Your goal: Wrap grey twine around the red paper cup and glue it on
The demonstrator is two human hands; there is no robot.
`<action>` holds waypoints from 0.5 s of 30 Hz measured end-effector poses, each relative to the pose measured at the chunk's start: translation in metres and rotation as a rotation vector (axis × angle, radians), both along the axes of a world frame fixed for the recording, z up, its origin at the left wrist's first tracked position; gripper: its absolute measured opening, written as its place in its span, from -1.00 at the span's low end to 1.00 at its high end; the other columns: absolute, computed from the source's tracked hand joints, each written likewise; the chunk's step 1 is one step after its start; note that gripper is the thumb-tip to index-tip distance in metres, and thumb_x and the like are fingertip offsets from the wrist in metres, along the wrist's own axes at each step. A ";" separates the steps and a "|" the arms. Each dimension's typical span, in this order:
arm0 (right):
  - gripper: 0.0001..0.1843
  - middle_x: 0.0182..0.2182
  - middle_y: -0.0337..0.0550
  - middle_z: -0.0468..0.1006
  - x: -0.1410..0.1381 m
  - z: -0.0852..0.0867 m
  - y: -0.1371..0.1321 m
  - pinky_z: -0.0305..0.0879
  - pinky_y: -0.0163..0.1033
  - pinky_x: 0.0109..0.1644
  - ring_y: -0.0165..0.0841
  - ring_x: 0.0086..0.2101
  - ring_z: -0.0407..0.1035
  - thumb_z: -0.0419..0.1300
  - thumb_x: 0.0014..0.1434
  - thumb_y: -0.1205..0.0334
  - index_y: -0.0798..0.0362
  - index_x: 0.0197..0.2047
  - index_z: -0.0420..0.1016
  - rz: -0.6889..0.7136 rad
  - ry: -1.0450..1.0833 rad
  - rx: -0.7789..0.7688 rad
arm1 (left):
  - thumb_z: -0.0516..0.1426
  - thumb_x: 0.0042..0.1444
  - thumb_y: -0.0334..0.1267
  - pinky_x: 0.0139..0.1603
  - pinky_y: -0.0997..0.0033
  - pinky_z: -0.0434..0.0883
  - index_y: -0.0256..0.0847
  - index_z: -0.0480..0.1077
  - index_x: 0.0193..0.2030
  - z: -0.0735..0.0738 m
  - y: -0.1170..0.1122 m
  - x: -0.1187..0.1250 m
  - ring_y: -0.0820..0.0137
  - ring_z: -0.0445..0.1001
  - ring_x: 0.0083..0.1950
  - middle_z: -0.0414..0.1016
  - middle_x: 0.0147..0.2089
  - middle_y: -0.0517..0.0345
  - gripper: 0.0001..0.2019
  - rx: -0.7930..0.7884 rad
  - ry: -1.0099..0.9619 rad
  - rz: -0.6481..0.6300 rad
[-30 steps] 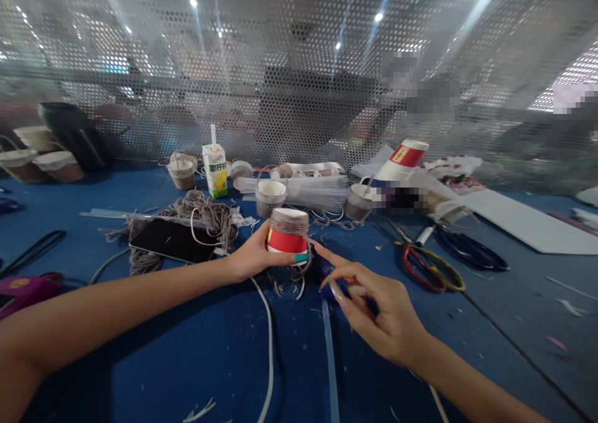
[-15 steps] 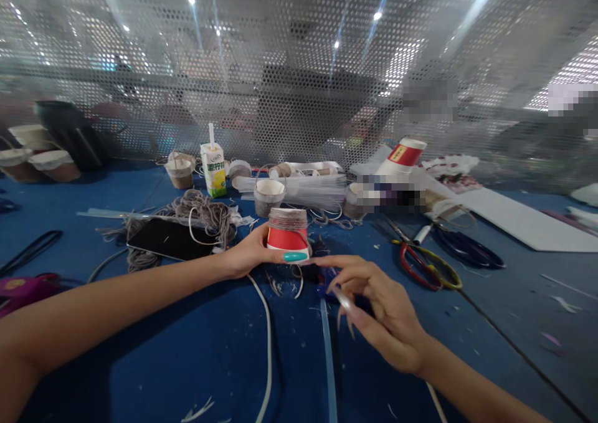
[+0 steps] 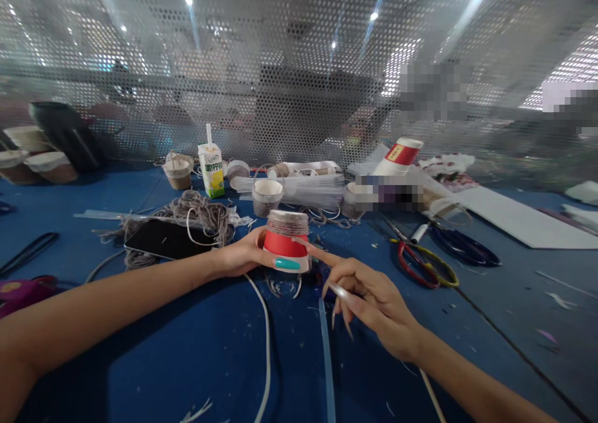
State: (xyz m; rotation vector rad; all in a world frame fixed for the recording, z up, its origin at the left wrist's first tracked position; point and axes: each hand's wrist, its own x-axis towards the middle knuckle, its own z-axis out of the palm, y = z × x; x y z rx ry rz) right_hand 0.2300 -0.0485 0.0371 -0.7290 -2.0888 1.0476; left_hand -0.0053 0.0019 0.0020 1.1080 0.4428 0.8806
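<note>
In my left hand is a red and white paper cup, its upper part wrapped in grey cord. The left thumb, with a long teal nail, presses along the cup's lower white band, and the other fingers pass behind it. My right hand is at the cup's right side, its index finger stretched so that the long nail lies against or just in front of the red band. Its thumb and remaining fingers are apart, with nothing visible between them. Partly hidden beyond this hand is a dark blue object, with a translucent strip running toward me.
Grey yarn lies heaped around a black phone. Behind the cup stand a small cord-wrapped bucket and a drink carton. Scissors lie at right, near a white board. A white cable crosses the table.
The cup has tipped and come slightly lower and nearer. My right index finger has moved from the cup's bottom edge up to the red band.
</note>
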 end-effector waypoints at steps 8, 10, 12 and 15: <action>-0.79 0.16 0.11 0.42 0.004 -0.007 0.002 0.45 -0.30 -0.51 -0.61 -0.66 0.29 0.03 0.31 0.15 0.06 -0.29 0.40 -0.082 0.108 0.034 | 0.39 -0.33 -0.31 -0.04 0.31 0.41 -0.26 0.45 -0.05 -0.006 0.003 -0.002 0.29 0.53 -0.12 0.58 -0.12 -0.02 -0.42 0.011 -0.017 -0.031; -0.78 0.14 0.06 0.45 0.005 -0.009 0.003 0.45 -0.30 -0.51 -0.62 -0.67 0.26 0.03 0.32 0.16 0.05 -0.30 0.41 -0.118 0.135 0.052 | 0.36 -0.30 -0.31 0.00 0.26 0.40 -0.26 0.45 -0.02 -0.005 0.003 -0.002 0.25 0.54 -0.09 0.58 -0.09 -0.04 -0.43 0.014 -0.056 -0.070; -0.77 0.13 0.04 0.47 0.005 -0.010 0.004 0.44 -0.30 -0.51 -0.63 -0.69 0.25 0.02 0.33 0.17 0.04 -0.29 0.41 -0.145 0.166 0.061 | 0.35 -0.29 -0.31 0.03 0.24 0.39 -0.27 0.45 -0.03 -0.005 0.003 -0.002 0.23 0.54 -0.09 0.58 -0.10 -0.04 -0.44 0.012 -0.072 -0.084; -0.76 0.10 0.05 0.50 0.004 -0.009 0.006 0.42 -0.31 -0.52 -0.62 -0.70 0.27 0.03 0.32 0.16 0.06 -0.31 0.43 -0.168 0.191 0.056 | 0.36 -0.33 -0.31 -0.01 0.28 0.40 -0.28 0.47 -0.08 -0.006 0.004 -0.002 0.27 0.55 -0.15 0.60 -0.17 -0.01 -0.46 -0.013 -0.074 -0.063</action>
